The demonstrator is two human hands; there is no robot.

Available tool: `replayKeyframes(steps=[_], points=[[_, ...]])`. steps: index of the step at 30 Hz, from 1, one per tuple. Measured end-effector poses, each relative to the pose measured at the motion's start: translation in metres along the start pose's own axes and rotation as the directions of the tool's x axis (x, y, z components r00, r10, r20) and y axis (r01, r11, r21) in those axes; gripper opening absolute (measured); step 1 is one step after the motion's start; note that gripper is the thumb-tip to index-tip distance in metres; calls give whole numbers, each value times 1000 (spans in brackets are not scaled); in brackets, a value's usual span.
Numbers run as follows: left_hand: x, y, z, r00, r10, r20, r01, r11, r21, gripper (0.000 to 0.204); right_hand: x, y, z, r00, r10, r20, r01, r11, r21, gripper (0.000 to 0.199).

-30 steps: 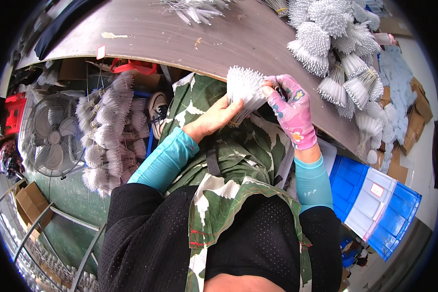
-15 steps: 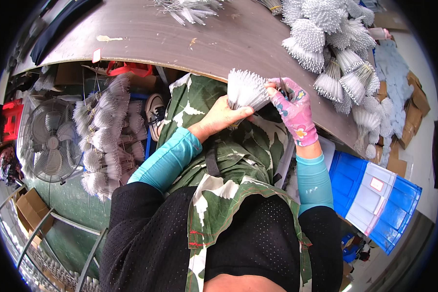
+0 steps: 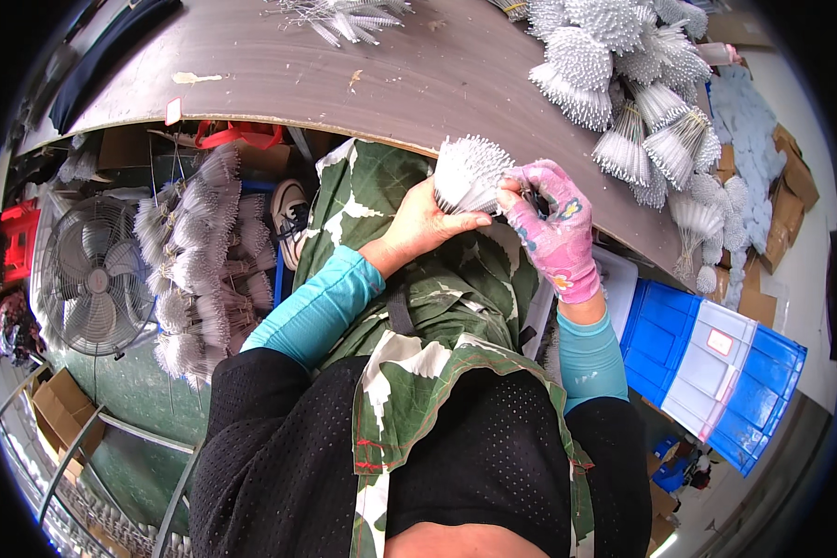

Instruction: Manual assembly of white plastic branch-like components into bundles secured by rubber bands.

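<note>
A fan-shaped bundle of thin white wire-stemmed brushes (image 3: 472, 175) is in my bare left hand (image 3: 420, 221), thumb along its near side and tips spread up and outward. My right hand (image 3: 556, 219), in a pink flowered glove, is closed at the bundle's right edge, thumb and forefinger pinched together. Within its curled fingers is a small dark metal tool (image 3: 534, 197), mostly hidden, so its kind is unclear. Both hands are above my lap, over a green-and-white leaf-patterned apron (image 3: 456, 288), at the table's near edge.
The brown table (image 3: 418, 70) curves across the front. Many similar white bundles (image 3: 581, 79) lie at its right; loose brushes (image 3: 344, 17) lie at the far side. More bundles (image 3: 200, 251) hang at left beside a standing fan (image 3: 96, 279). A blue-and-white crate (image 3: 711, 372) stands at right.
My right hand has turned and come down slightly toward me, hiding the dark tool's pointed tips that showed before. The bundle has tilted, its tips now facing me more.
</note>
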State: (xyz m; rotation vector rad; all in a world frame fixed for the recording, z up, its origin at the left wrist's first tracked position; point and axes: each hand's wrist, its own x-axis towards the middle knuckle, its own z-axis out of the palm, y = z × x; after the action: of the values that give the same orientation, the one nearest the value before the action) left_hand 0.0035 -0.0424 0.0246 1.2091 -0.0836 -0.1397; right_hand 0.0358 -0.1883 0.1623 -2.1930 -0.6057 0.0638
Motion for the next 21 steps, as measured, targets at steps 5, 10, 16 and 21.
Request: replayKeyframes(steps=[5,10,16,21], points=[[1,-1,-1,1000,-25,1,25,1000,-2,66,1,0,-2,997,14,74,-14,1000,3,21],[2,-14,-4,999,-38,-13,38,999,-13,72,6,-2,-6,980,-77,184,95,991,-92,31],[2,-11,-7,995,-81,56,86,991,-107,71,5,3,-8,966,-124,228,139,989,-54,26],[1,-13,-8,996,2,89,8,993,-116,66,-4,-1,-12,932,359,-39,-302,834,461,7]])
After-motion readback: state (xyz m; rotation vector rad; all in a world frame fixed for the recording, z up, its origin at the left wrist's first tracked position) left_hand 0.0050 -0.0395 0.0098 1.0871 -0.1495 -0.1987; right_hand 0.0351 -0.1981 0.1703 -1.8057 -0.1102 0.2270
